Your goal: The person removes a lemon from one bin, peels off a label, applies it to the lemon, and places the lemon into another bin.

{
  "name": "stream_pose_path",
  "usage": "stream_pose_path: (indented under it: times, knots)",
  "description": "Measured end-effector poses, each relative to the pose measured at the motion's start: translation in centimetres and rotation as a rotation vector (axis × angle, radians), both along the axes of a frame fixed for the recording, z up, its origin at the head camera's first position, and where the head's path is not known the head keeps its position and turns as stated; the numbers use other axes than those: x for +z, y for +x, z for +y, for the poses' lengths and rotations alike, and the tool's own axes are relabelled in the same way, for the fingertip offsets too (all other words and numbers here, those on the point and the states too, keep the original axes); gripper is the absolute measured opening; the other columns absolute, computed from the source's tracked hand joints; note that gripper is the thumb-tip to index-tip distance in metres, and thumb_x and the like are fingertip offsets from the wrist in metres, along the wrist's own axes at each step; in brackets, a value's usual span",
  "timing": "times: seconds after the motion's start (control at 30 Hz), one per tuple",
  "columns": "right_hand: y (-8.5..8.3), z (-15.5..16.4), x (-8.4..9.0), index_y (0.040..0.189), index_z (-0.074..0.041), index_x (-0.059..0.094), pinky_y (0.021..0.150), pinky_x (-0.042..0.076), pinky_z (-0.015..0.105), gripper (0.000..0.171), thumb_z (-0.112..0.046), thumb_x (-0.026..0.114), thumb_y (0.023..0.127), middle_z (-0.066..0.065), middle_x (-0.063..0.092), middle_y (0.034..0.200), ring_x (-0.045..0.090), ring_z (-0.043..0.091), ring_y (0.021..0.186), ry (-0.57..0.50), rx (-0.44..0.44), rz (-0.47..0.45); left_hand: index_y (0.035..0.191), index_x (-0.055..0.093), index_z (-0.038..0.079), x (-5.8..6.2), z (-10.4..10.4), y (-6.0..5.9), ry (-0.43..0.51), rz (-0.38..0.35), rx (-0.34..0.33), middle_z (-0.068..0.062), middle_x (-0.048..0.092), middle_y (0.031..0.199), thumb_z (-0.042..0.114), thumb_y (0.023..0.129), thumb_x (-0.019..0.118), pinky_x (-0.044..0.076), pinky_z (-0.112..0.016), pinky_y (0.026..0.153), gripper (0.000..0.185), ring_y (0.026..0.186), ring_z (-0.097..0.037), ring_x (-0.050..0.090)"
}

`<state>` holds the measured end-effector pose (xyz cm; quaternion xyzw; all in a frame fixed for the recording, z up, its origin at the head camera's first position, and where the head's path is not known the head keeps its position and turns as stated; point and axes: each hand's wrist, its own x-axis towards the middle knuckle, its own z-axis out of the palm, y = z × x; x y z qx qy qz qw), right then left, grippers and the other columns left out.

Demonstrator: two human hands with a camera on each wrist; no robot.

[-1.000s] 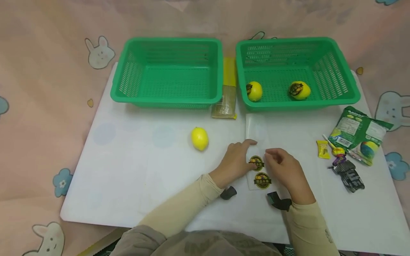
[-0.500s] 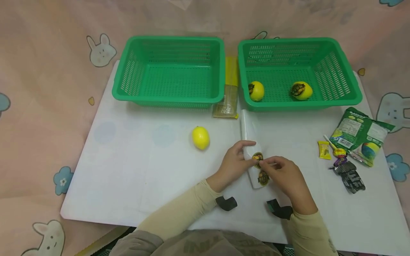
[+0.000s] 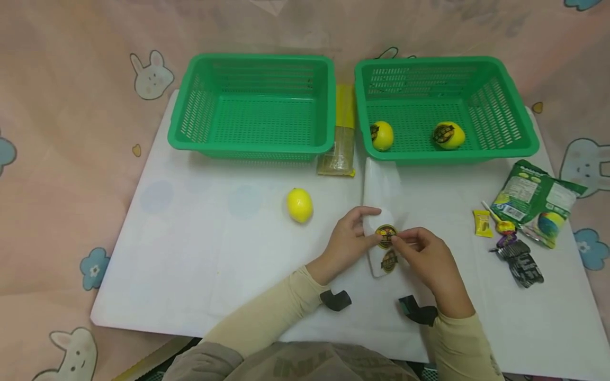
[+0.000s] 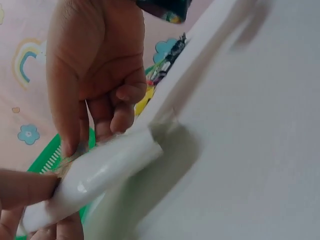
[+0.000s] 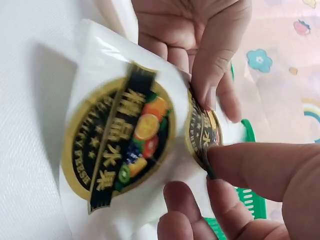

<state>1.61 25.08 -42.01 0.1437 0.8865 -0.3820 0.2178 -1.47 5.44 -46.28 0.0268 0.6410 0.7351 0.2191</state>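
A white sheet of stickers [image 3: 379, 185], bent into a curve, is held up off the table by my left hand [image 3: 350, 241]. The thumb presses beside the upper sticker while the other fingers lie behind the sheet. My right hand [image 3: 431, 259] pinches the edge of that upper round sticker [image 3: 386, 236] between thumb and forefinger; in the right wrist view this edge curls up. Below it on the sheet is a second black and gold fruit sticker [image 5: 120, 137]. To the left of my hands lies a bare yellow lemon [image 3: 299, 205].
Two green baskets stand at the back; the left basket [image 3: 250, 153] holds nothing visible, the right basket [image 3: 452, 157] two stickered lemons [image 3: 449, 135]. Between them lies a yellow and clear packet [image 3: 338, 153]. Sweets [image 3: 483, 223], a green bag [image 3: 534, 198] and a black wrapper [image 3: 519, 263] lie right.
The sheet, flat on the table a second ago, is now lifted and bent in my left hand. My right hand has moved left and pinches the upper sticker's edge.
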Motion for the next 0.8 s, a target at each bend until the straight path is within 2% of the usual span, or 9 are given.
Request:
stream_pose_path:
  times: [0.1, 0.2, 0.3, 0.37, 0.43, 0.5, 0.63, 0.7, 0.8]
  knots:
    - [-0.1, 0.0, -0.1, 0.124, -0.003, 0.066, 0.069, 0.049, 0.035, 0.052, -0.051, 0.065, 0.104, 0.016, 0.072, 0.116, 0.062, 0.027, 0.095, -0.007, -0.018, 0.002, 0.142, 0.064, 0.020, 0.6, -0.4, 0.0, -0.135, 0.126, -0.038, 0.004, 0.069, 0.093, 0.005, 0.096, 0.078, 0.047, -0.022, 0.064, 0.051, 0.072, -0.007, 0.058]
    - [-0.1, 0.0, -0.1, 0.121, -0.003, 0.065, 0.070, 0.048, 0.035, 0.048, -0.048, 0.062, 0.105, 0.017, 0.072, 0.119, 0.061, 0.027, 0.097, -0.029, -0.024, -0.012, 0.146, 0.062, 0.020, 1.9, -1.5, 0.2, -0.383, 0.405, -0.050, 0.000, 0.065, 0.125, 0.020, 0.098, 0.079, 0.049, -0.030, 0.093, 0.051, 0.108, -0.012, 0.059]
    - [-0.2, -0.1, 0.0, 0.121, -0.003, 0.063, 0.071, 0.048, 0.035, 0.045, -0.045, 0.061, 0.106, 0.018, 0.072, 0.122, 0.060, 0.027, 0.098, -0.051, -0.024, -0.028, 0.144, 0.064, 0.017, 3.3, -3.5, 0.2, -0.623, 0.689, 0.079, -0.008, 0.054, 0.146, 0.027, 0.099, 0.078, 0.040, -0.046, 0.111, 0.048, 0.134, -0.025, 0.049]
    - [-0.2, -0.2, 0.1, 0.120, -0.003, 0.062, 0.071, 0.047, 0.035, 0.043, -0.043, 0.060, 0.107, 0.016, 0.072, 0.120, 0.058, 0.025, 0.095, -0.060, -0.027, -0.039, 0.141, 0.065, 0.014, 3.8, -5.4, -0.2, -0.725, 0.750, 0.218, -0.014, 0.053, 0.146, 0.025, 0.097, 0.079, 0.039, -0.054, 0.108, 0.047, 0.133, -0.034, 0.048]
    - [-0.1, -0.2, 0.2, 0.120, -0.003, 0.061, 0.070, 0.045, 0.035, 0.042, -0.043, 0.060, 0.107, 0.014, 0.072, 0.118, 0.055, 0.024, 0.091, -0.063, -0.026, -0.046, 0.143, 0.062, 0.012, 3.9, -7.3, -0.8, -0.808, 0.672, 0.318, -0.017, 0.049, 0.148, 0.026, 0.094, 0.082, 0.041, -0.054, 0.104, 0.055, 0.132, -0.038, 0.046]
    - [-0.1, -0.3, 0.3, 0.120, -0.004, 0.061, 0.070, 0.045, 0.036, 0.042, -0.044, 0.059, 0.107, 0.013, 0.072, 0.119, 0.054, 0.024, 0.091, -0.065, -0.021, -0.049, 0.150, 0.055, 0.013, 3.7, -9.2, -1.5, -0.861, 0.502, 0.343, -0.020, 0.046, 0.148, 0.032, 0.092, 0.085, 0.042, -0.053, 0.102, 0.069, 0.132, -0.040, 0.042]
    - [-0.2, -0.7, 0.6, 0.122, -0.006, 0.062, 0.072, 0.045, 0.036, 0.046, -0.049, 0.060, 0.106, 0.014, 0.068, 0.124, 0.054, 0.027, 0.098, -0.083, 0.000, -0.051, 0.158, 0.047, 0.020, 3.0, -11.6, -2.8, -0.896, 0.193, 0.185, -0.021, 0.049, 0.143, 0.040, 0.088, 0.087, 0.047, -0.053, 0.096, 0.083, 0.128, -0.041, 0.043]
    - [-0.5, -1.3, 1.0, 0.123, -0.008, 0.061, 0.072, 0.046, 0.036, 0.046, -0.051, 0.060, 0.106, 0.015, 0.065, 0.130, 0.055, 0.030, 0.102, -0.099, 0.015, -0.042, 0.158, 0.048, 0.022, 2.7, -12.0, -3.3, -0.876, 0.142, 0.098, -0.022, 0.053, 0.138, 0.038, 0.088, 0.087, 0.049, -0.055, 0.095, 0.081, 0.124, -0.041, 0.049]
    - [-1.1, -2.6, 1.8, 0.118, -0.009, 0.060, 0.078, 0.048, 0.039, 0.045, -0.052, 0.060, 0.106, 0.014, 0.061, 0.143, 0.058, 0.031, 0.111, -0.142, 0.039, 0.007, 0.156, 0.051, 0.024, 2.5, -12.2, -3.7, -0.824, 0.145, 0.057, -0.018, 0.054, 0.134, 0.031, 0.088, 0.087, 0.051, -0.053, 0.093, 0.077, 0.115, -0.035, 0.056]
